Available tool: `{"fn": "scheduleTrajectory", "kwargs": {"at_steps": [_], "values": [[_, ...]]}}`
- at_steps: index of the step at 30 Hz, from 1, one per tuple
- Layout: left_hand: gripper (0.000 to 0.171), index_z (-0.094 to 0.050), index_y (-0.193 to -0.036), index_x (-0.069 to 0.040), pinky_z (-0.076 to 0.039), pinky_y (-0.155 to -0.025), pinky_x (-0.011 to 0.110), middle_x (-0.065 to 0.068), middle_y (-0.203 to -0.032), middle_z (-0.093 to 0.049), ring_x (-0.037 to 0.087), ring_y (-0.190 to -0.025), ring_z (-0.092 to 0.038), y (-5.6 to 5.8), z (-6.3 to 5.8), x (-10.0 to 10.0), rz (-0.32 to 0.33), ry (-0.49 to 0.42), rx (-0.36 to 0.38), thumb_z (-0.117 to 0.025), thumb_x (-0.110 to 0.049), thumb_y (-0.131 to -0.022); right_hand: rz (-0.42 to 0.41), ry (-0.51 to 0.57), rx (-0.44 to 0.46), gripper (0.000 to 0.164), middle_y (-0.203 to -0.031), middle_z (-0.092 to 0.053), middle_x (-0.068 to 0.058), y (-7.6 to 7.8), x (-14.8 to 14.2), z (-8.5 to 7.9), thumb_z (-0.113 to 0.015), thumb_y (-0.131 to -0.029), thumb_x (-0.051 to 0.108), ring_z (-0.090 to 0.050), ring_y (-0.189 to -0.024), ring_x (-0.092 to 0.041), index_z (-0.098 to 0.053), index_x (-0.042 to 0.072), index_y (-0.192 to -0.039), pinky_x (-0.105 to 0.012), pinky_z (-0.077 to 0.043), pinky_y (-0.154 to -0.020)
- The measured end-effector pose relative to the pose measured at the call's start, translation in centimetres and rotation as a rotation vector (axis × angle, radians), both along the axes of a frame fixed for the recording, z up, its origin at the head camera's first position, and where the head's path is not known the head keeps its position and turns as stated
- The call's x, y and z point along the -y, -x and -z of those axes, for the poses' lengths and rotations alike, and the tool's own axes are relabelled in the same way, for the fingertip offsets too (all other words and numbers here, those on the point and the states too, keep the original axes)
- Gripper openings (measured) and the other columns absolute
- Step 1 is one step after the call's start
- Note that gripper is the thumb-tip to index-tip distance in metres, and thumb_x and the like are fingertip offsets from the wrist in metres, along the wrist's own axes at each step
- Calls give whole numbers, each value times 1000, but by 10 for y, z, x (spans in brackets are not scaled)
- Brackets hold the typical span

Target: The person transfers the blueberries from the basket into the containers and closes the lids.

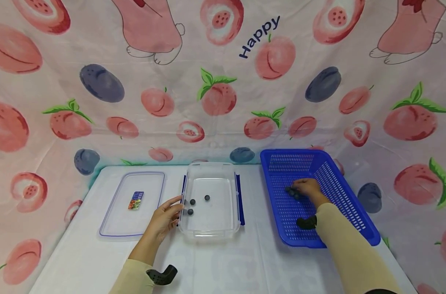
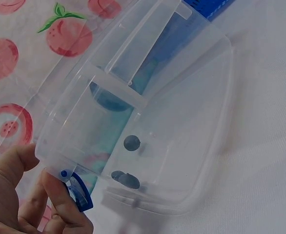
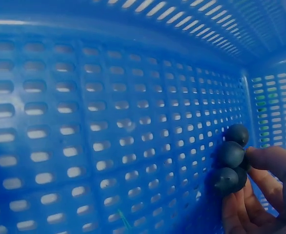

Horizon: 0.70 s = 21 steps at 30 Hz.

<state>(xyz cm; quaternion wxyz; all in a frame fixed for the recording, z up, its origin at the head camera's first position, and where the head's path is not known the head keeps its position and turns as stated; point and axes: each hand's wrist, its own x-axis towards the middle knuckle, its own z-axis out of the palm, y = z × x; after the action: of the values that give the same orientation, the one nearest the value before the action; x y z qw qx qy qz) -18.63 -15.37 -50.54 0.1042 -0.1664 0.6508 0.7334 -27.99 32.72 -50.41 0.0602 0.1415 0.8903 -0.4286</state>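
Observation:
A clear plastic container [image 1: 211,222] stands mid-table with three dark round berries inside; one berry [image 1: 207,197] lies apart from the other two. My left hand [image 1: 165,218] holds the container's left rim, thumb and fingers on either side of it. By these fingers hangs a blue side latch [image 2: 79,192]. Inside the blue perforated basket [image 1: 272,196] at the right, my right hand [image 1: 309,190] is at a small cluster of dark berries [image 3: 229,155]. Its thumb and fingers pinch a berry at the cluster's near side, partly hidden by the thumb.
A clear lid [image 1: 114,220] with a blue edge and a coloured label lies left of the container. Another blue latch [image 1: 240,200] hangs on the container's right side. A fruit-patterned cloth [image 1: 215,143] rises behind the white table.

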Motion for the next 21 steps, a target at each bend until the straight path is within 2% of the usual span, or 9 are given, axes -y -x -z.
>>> {"fn": "scheduleTrajectory", "kwargs": {"at_steps": [4, 21], "values": [[49, -53, -141, -9, -50, -59, 16, -6, -79, -58, 5, -68, -53, 0, 0, 0, 6, 12, 3, -66, -15, -93, -16, -81, 15, 40, -129, -59, -28, -3, 5, -2, -63, -91, 18, -52, -119, -44, -64, -9, -121, -51, -45, -100], [51, -51, -143, -8, -50, -58, 15, -6, -78, -58, 4, -68, -52, 0, -3, 1, 8, 6, 4, -66, -14, -94, 7, -42, 55, 42, -129, -57, -29, -7, 8, -7, -60, -93, 20, -50, -121, -45, -62, -10, -122, -55, -39, -105]]}}
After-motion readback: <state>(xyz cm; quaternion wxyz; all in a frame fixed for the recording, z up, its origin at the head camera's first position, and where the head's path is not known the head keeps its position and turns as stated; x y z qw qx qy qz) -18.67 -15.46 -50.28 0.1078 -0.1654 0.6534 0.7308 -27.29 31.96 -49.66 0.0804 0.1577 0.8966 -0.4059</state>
